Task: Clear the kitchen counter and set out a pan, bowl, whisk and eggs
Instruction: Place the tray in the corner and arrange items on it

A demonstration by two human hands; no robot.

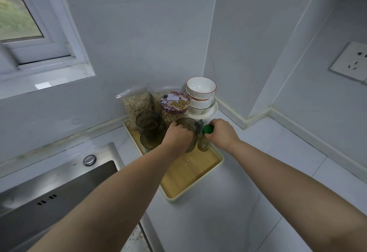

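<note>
Step in hand, as judged: clearing. The left grip [179, 134] is curled round a smoky translucent plastic jug [186, 123]. The right grip [221, 131] grasps the green cap of a small amber bottle [203, 144]. Both stand on a cream-rimmed wooden tray [221, 159] in the corner of the white surface [258, 172]. Stacked white ceramic bowls [201, 88] sit just behind, against the wall. Pan, whisk and eggs are not in view. The next move calls for a straight lift over the tray rim. Open room lies to the right; the steel sink [59, 182] borders the left.

Tray [188, 174] right of sink [59, 188], jug [195, 130] and bottle [203, 145] on tray, jar [174, 103] behind them, bowls [201, 91] stacked right of jar
</note>
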